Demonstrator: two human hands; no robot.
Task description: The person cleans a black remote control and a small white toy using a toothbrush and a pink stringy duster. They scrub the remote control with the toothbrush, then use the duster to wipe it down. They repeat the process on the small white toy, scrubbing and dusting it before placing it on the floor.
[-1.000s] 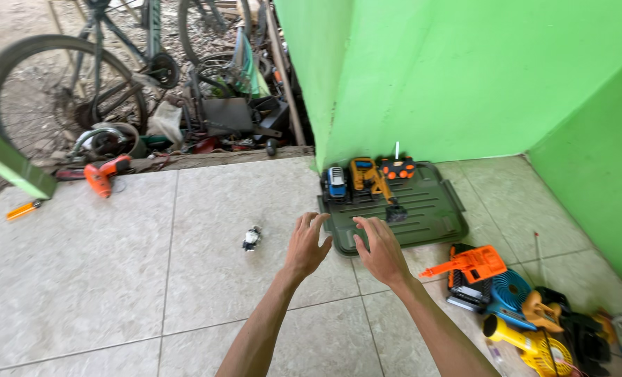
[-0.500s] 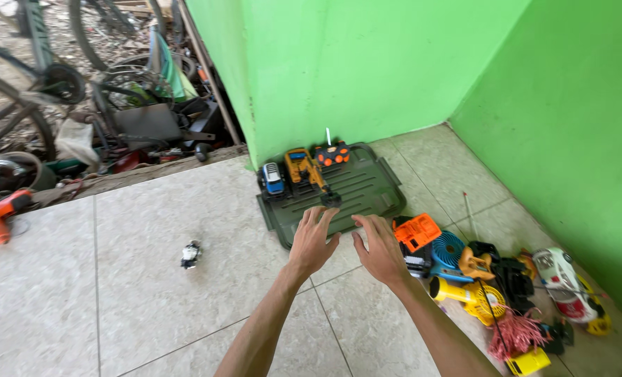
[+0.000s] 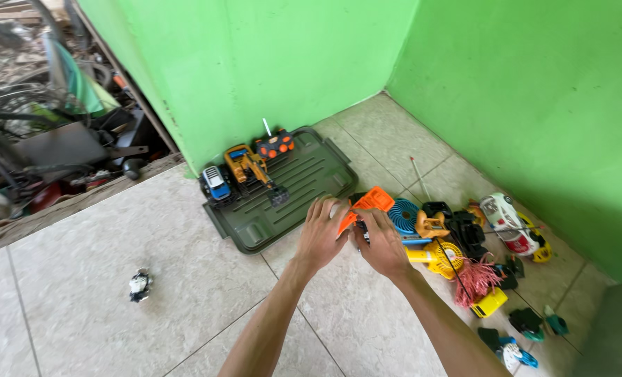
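Orange toy point(image 3: 371, 203) sits gripped between left hand point(image 3: 323, 236) and right hand point(image 3: 381, 244), beside tray point(image 3: 304, 183)

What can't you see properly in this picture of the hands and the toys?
- Head view: the near end of the orange plastic toy is hidden behind the left hand and right hand.
- What the fingers grip: covered by the hands.
- Small black-and-white object on the floor tiles: too small to identify.

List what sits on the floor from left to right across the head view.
Small black-and-white toy → blue toy car → yellow toy digger → left hand → right hand → blue fan → white and red toy car.
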